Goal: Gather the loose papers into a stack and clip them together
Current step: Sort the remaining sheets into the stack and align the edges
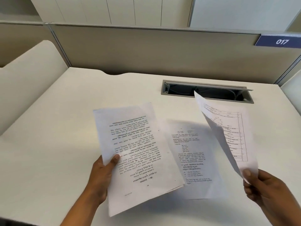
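Broadly, the white bench (48, 144) fills most of the view. It has bare surface to the left of the papers and along the near edge. Its far edge, notched by a shallow dip, meets a beige partition (146, 51) that walls off the back. A rounded side panel (29, 70) closes the left flank, and another panel edge shows at far right. Set into the bench toward the back right is a cable well (179, 92), its grey lid raised and wires inside.

Nearer, a sheaf of printed pages (138, 152) is held tilted above the bench left of centre, with several sheet edges fanning at its lower right side. A single printed sheet (192, 157) lies flat on the bench between the two hands. Its left margin is hidden under the sheaf and its right side under a third page. That ruled sheet (228, 132) is raised on the right and curls, its far corner reaching in view over the cable well.

The left grip (101, 180) clasps the sheaf at its left edge, thumb on top and fingers beneath. The right grip (267, 190) pinches the ruled sheet at its near corner, thumb pressed on the face and the other fingers curled behind.
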The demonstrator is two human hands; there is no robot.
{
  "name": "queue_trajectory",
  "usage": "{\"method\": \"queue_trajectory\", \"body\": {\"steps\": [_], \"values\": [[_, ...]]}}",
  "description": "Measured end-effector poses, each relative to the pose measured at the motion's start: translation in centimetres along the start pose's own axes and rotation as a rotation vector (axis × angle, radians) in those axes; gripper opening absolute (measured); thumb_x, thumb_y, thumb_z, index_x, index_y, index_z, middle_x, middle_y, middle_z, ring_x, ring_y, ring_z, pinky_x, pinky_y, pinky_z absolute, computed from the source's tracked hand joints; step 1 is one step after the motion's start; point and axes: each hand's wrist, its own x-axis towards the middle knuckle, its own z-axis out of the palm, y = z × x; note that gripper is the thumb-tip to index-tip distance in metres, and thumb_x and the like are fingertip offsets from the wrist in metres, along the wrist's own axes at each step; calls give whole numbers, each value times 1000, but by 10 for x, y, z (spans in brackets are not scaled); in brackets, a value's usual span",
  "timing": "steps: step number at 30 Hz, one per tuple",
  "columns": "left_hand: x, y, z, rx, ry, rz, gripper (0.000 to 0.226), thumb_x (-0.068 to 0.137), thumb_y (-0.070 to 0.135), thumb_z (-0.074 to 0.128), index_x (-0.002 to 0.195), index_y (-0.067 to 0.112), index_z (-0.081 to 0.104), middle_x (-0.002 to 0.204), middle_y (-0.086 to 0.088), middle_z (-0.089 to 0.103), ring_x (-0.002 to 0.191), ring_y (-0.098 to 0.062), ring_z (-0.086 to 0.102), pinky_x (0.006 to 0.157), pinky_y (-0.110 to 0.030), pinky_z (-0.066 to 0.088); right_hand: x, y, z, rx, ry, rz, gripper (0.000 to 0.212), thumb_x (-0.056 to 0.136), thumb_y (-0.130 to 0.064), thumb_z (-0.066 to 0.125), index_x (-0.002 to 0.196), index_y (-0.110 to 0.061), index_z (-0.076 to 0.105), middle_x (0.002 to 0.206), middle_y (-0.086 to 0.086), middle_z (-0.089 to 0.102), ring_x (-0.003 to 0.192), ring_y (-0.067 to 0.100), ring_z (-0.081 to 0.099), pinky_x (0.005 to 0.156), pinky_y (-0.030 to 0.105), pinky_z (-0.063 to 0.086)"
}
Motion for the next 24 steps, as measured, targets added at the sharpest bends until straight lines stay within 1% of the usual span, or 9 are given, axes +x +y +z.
{"method": "queue_trajectory", "body": {"steps": [4,8,11,13,15,17,21,22,24], "values": [[2,3,24,13,-58,-5,28,100,23,58,126,17,64,115,-7,78,100,-32,76,88,-52,59,-7,-2,22,-61,-54,-88,12,88,4,60,80,6,68,45,9,53,35,12,46,35,16,37],[1,9,45,48,-111,4,22,101,28,55,119,23,67,108,-4,80,93,-27,78,75,-43,63,-12,-1,37,-205,-172,-176,19,83,2,66,75,-7,80,50,14,61,40,16,52,40,20,41],[-3,15,57,117,-159,14,26,100,37,56,119,26,69,110,-2,79,97,-24,77,86,-47,61,-14,1,45,-261,-248,-210,23,82,-5,69,71,-20,82,53,15,64,44,16,56,43,20,42],[-6,18,63,118,-194,8,26,101,35,57,121,26,69,111,-1,79,100,-23,76,91,-50,60,-16,0,52,-242,-252,-190,6,75,-28,78,71,-25,81,55,19,66,46,18,57,44,21,42],[-9,20,68,88,-213,-4,25,102,29,56,122,25,69,113,-1,78,102,-23,76,92,-48,60,-16,1,50,-260,-274,-183,50,50,-71,79,73,-27,81,56,21,67,46,18,58,45,21,42],[-12,22,71,62,-220,-12,25,103,27,54,123,24,69,114,-1,78,102,-24,76,89,-45,61,-18,-1,49,-265,-263,-160,70,37,-84,74,74,-26,80,56,18,68,45,16,58,45,21,42],[-17,25,74,70,-210,-16,26,104,29,51,120,23,70,111,-2,79,100,-23,77,83,-41,62,-18,-1,49,-391,-247,-189,8,82,-20,77,77,-26,80,63,5,73,48,8,59,48,18,45],[-18,25,75,71,-208,-19,26,104,29,50,119,23,70,110,-2,79,99,-23,77,82,-40,62,-14,2,46,-441,-222,-192,13,83,-15,75,87,-27,79,72,1,76,53,7,62,52,19,47],[-18,25,77,75,-219,-26,28,105,28,47,118,24,71,110,-2,79,99,-22,77,83,-41,62,-12,-2,46,-492,-180,-207,37,75,-39,81,108,-29,69,93,-3,76,69,7,67,64,27,53]]}}
